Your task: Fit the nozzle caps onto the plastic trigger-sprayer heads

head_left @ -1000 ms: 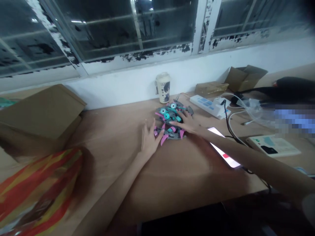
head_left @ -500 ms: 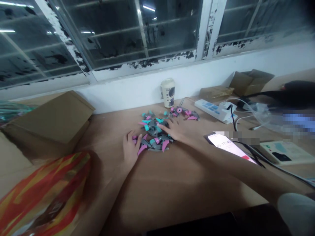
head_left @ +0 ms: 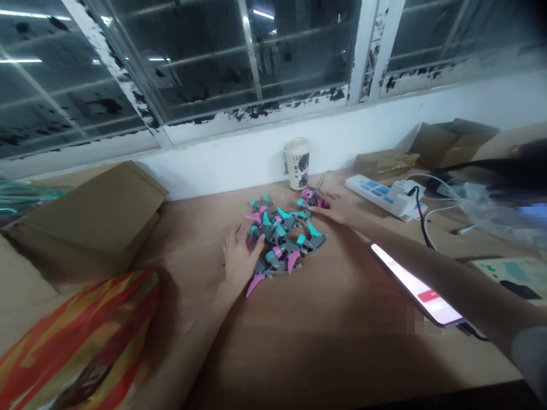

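A pile of grey plastic pieces with teal and pink fins and round parts (head_left: 280, 228) lies on the brown table; I cannot make out their exact kind. At its left edge is my left hand (head_left: 238, 253), thumb and fingers apart and curved against the pieces. Farther back, my right hand (head_left: 331, 213) reaches to a smaller pink and grey cluster (head_left: 314, 198) near the cup. One stretched digit points left beside the pile, and the other fingers are partly hidden. Neither hand visibly lifts anything.
A paper cup (head_left: 297, 165) stands by the wall. To the right are a white power strip (head_left: 376, 191), a lit phone (head_left: 416, 287), cables and a small cardboard box (head_left: 387, 164). A large carton (head_left: 94, 210) and a red-yellow plastic bag (head_left: 89, 341) occupy the left.
My right hand has moved from the pile to the farther cluster. More pieces now lie together in the pile, and fewer lie near the cup. My left hand stays at the pile's left side.
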Action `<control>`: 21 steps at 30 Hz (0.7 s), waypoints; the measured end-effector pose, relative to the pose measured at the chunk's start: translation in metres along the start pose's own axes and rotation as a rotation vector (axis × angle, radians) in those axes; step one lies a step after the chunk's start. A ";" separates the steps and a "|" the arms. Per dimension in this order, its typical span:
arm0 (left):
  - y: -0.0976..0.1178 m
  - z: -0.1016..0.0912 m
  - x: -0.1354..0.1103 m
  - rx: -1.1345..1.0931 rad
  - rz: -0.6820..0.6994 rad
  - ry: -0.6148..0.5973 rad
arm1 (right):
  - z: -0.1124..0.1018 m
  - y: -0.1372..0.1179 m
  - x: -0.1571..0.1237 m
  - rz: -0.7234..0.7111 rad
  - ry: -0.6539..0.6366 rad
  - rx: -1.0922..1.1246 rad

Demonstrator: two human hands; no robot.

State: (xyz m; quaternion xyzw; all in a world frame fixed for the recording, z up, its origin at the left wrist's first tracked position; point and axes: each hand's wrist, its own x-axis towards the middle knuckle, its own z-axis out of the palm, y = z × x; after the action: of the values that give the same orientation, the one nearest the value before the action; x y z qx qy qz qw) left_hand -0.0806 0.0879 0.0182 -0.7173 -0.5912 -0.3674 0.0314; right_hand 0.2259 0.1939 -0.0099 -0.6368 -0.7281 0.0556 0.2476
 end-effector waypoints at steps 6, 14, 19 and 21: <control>0.000 0.000 -0.003 0.209 0.061 -0.013 | 0.031 -0.046 0.004 -0.060 -0.067 0.067; -0.005 -0.023 -0.014 0.168 0.019 0.035 | 0.055 -0.110 0.001 -0.148 -0.039 0.114; 0.025 -0.041 -0.049 0.131 0.243 -0.072 | 0.038 -0.091 0.020 -0.119 0.051 0.102; 0.043 -0.041 -0.066 0.156 0.413 -0.185 | 0.030 -0.076 0.030 -0.119 0.052 0.082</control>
State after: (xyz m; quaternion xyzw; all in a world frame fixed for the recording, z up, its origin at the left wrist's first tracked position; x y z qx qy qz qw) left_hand -0.0653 0.0015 0.0275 -0.8489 -0.4591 -0.2392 0.1068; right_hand 0.1429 0.2162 0.0026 -0.5828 -0.7553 0.0539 0.2950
